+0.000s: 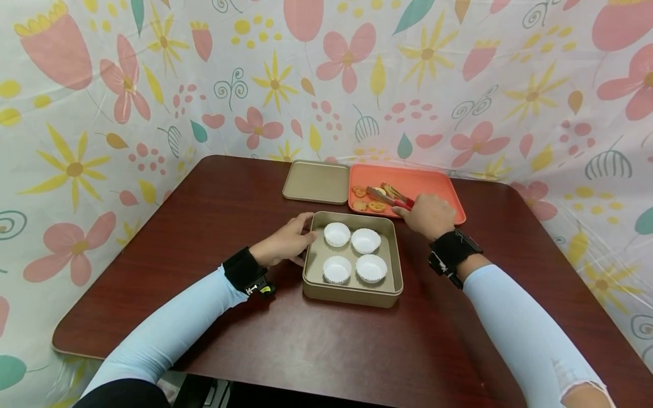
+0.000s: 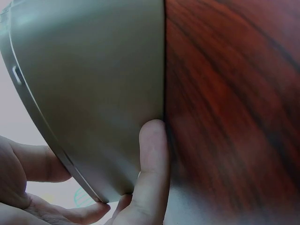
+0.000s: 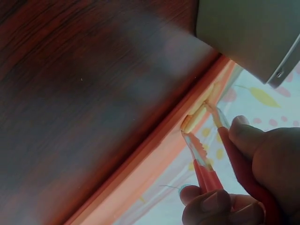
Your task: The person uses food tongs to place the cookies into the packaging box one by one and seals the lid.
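A square gold metal tin (image 1: 352,296) holds several white fluted paper cups (image 1: 336,234). At its left side my left hand (image 1: 285,241) grips the wall, thumb at the rim and fingers (image 2: 153,154) against the outside. My right hand (image 1: 431,215) holds red-handled tongs (image 1: 393,198) over an orange tray (image 1: 423,181). Several cookies (image 1: 377,206) lie at the tray's left end. In the right wrist view, the tongs' parted metal tips stand at either side of a cookie (image 3: 194,119); whether they pinch it cannot be seen.
A flat gold lid (image 1: 316,181) lies left of the orange tray, at the back of the dark wooden table (image 1: 229,209). Behind the table hangs a flower-printed cloth (image 1: 301,85). The tin stands just in front of the tray.
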`<act>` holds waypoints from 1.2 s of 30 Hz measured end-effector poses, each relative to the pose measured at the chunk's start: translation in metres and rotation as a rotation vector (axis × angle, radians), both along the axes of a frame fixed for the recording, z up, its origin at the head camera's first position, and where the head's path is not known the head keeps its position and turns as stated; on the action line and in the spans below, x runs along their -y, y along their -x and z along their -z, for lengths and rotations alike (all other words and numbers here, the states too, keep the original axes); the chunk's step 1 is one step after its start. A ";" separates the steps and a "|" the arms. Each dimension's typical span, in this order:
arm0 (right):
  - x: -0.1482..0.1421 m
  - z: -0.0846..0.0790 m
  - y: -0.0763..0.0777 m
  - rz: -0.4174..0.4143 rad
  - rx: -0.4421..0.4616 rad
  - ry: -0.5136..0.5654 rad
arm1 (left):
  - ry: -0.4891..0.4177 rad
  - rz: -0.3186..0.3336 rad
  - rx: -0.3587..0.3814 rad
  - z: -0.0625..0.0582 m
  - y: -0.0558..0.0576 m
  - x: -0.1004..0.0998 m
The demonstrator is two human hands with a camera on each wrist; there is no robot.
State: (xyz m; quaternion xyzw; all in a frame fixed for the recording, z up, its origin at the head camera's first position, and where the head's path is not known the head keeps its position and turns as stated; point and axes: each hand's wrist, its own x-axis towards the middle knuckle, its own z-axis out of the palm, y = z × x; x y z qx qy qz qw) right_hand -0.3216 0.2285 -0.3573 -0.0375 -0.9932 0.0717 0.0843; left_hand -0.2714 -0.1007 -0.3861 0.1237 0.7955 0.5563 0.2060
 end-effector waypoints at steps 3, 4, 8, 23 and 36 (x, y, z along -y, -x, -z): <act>0.001 -0.001 0.000 0.000 0.004 -0.010 | 0.003 0.000 0.005 -0.001 -0.001 0.001; 0.001 -0.001 -0.001 -0.001 0.005 -0.013 | 0.006 0.000 0.005 -0.001 -0.002 0.001; 0.001 -0.002 0.000 -0.002 0.016 -0.019 | -0.003 0.006 0.000 -0.001 -0.002 0.002; -0.005 -0.004 0.000 -0.035 0.026 0.003 | -0.015 0.014 -0.028 0.000 0.002 -0.001; -0.010 -0.003 -0.003 -0.051 0.018 0.014 | -0.034 0.031 -0.029 0.001 0.001 0.001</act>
